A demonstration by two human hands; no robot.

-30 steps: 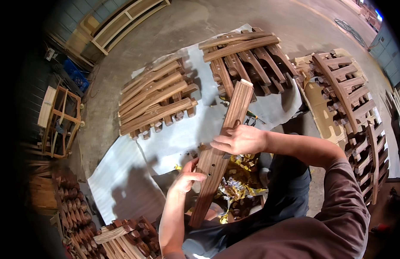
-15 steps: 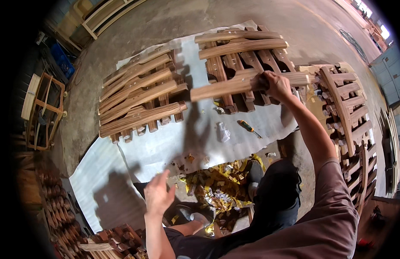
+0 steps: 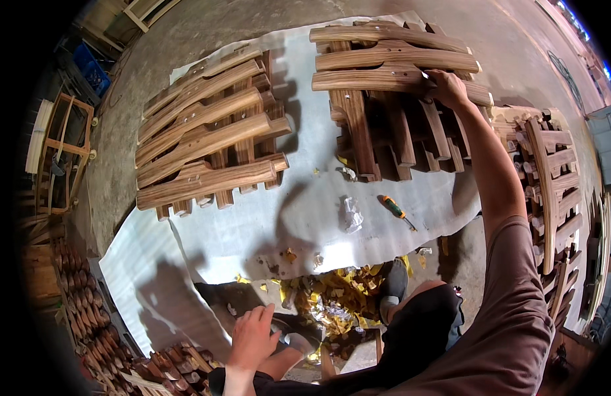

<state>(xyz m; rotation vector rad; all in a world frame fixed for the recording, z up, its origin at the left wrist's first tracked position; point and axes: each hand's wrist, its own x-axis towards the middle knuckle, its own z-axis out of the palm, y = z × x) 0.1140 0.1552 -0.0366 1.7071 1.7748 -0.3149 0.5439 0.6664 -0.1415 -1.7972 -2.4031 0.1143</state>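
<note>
My right hand [image 3: 447, 88] reaches far right, its fingers wrapped round a striped brown wooden bar [image 3: 368, 80] with a raised, shaped middle. That bar lies across the top of a crisscross stack, just nearer to me than two similar wooden bars [image 3: 394, 58]. Crosswise wooden bars [image 3: 355, 132] lie beneath it. My left hand [image 3: 254, 336] hovers low over my leg, fingers stretched and holding nothing. A second crisscross stack of wooden bars [image 3: 206, 142] sits to the left. Between the stacks and me lies a green-and-orange screwdriver [image 3: 394, 207], beside crumpled clear plastic [image 3: 352, 216].
Both stacks rest on a pale sheet [image 3: 239, 237] spread over the concrete floor [image 3: 220, 26]. Yellow scraps [image 3: 338, 297] pile between my feet. More stacked bars [image 3: 557, 173] stand at the right, and piled wooden pieces [image 3: 88, 310] at the lower left. A wooden frame cart [image 3: 68, 155] stands far left.
My right hand has moved the bar away from me and laid it beside the two others on the right stack. My left hand has dropped lower.
</note>
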